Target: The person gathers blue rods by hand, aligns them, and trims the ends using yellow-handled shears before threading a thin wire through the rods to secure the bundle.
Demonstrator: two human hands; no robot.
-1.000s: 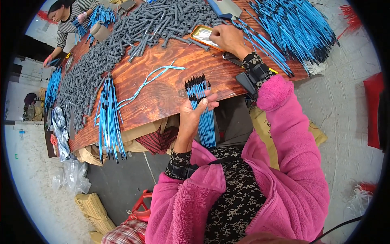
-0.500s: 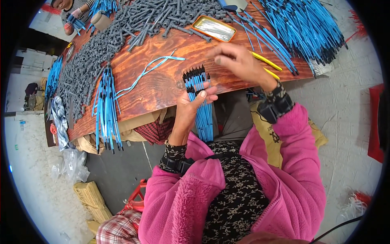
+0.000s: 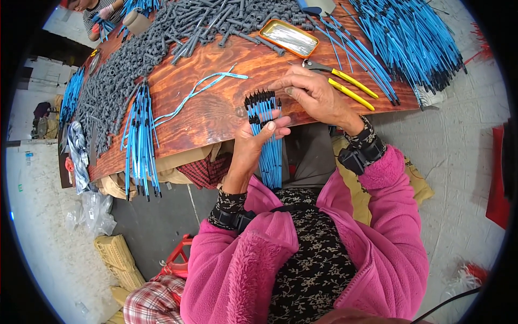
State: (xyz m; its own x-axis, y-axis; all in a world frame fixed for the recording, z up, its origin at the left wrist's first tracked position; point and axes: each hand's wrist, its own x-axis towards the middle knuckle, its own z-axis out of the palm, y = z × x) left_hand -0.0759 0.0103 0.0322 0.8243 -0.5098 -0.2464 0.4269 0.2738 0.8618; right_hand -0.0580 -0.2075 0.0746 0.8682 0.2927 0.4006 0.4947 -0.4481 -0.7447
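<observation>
My left hand point(image 3: 253, 139) is wrapped round a bundle of thin blue sticks point(image 3: 271, 162) with pointed black tips. The bundle stands over my lap at the table's front edge, its tips level with the tabletop. Just right of those tips is my right hand point(image 3: 318, 100), index finger and thumb drawn together in a pinch. Whatever may be between these fingertips is too small to make out. Beyond that hand lie pliers with yellow handles point(image 3: 353, 82), jaws partly hidden. A shallow orange-rimmed tin point(image 3: 312, 53) with thin silvery pins rests behind it.
A large heap of grey plastic plugs point(image 3: 129, 67) covers the table's back and left. Blue sticks are piled at the far right point(image 3: 410, 48), and another bunch point(image 3: 141, 140) overhangs the front left edge. A blue strip point(image 3: 197, 89) lies mid-table. Another person's hand point(image 3: 107, 12) works at the far left.
My right hand has come in toward the black tips, and its fingers have drawn together. More of the pliers now shows. My left hand keeps its hold on the bundle.
</observation>
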